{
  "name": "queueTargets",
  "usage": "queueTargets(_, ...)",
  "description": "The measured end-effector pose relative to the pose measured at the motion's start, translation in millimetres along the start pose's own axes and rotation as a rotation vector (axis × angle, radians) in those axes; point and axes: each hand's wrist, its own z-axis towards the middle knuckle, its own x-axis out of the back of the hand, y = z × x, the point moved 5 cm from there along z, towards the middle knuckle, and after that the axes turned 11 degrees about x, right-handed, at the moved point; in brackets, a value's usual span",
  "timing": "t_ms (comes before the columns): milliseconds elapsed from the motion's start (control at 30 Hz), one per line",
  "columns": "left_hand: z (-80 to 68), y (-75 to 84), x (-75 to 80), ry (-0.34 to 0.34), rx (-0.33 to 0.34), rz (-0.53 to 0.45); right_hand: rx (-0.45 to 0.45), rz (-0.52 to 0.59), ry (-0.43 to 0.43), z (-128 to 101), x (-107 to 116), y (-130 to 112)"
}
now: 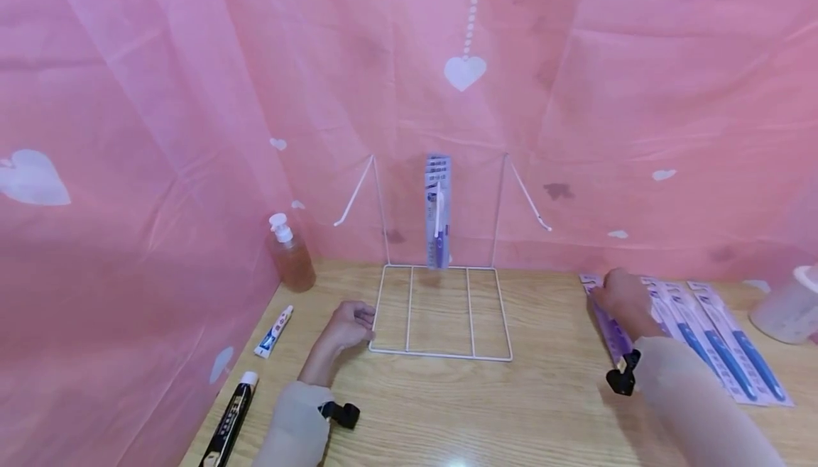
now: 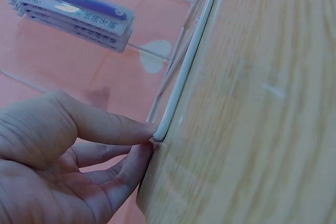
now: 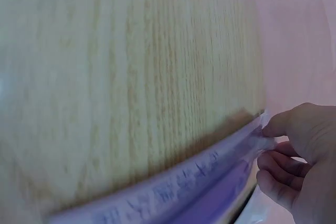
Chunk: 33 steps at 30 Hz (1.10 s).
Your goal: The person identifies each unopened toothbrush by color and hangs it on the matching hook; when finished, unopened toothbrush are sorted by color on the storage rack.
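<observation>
"Working left to right, what is in hand?"

"The left grip [image 1: 348, 323] pinches the near left corner of the white wire rack [image 1: 441, 355], thumb against fingers, which I take as steadying it; at the rack's middle hangs a stack of toothbrush packs [image 1: 438, 255]; right of the rack, the right grip [image 1: 628, 300] is clamped on the far end of a purple toothbrush pack [image 1: 610, 332] at the desk [image 1: 479, 410]; I cannot tell how much of that pack is lifted; my judgement is that this is the picking-up step, with the pack meant for the stack."

"And the next move?"

"It would call for raising the pack by that end, carrying it leftward, then lining its top up with the middle hook [image 1: 437, 215]; the left grip would do well to hold the rack firm."

"What else is about?"

"At the left, a black tube [image 1: 230, 421], a small white-and-blue tube [image 1: 275, 332] and a pump bottle [image 1: 294, 261], all away from the likely path; the rack's right arm [image 1: 527, 201] juts out between pack and stack, so it could catch the film; at the right, more packs [image 1: 741, 346] lie close beside the held one and might drag; beyond them stands a white container [image 1: 786, 311]."
</observation>
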Motion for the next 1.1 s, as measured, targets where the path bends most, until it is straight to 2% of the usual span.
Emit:
queueTargets(100,-1.4,0.8,0.5,0.006,-0.004,-0.001,0.043,-0.002,0.023,0,6,-7)
queueTargets(267,-2.4,0.8,1.4,0.006,-0.006,-0.004,0.142,-0.030,0.144,1,21,-21)
queueTargets(367,-2.2,-1.0,1.9,0.008,0.005,-0.011,0.205,-0.032,0.204,-1,30,-37)
queueTargets(667,-2.1,-3.1,2.3,0.014,-0.007,-0.029,0.442,-0.041,0.440,-21,52,-125)
queueTargets(867,-3.9,-0.1,0.4,0.012,-0.011,-0.025,0.568,-0.062,0.550,-47,62,-181)
queueTargets(1100,-4.3,1.7,-1.6,0.007,-0.020,-0.014,0.743,-0.048,0.671,-78,70,-233)
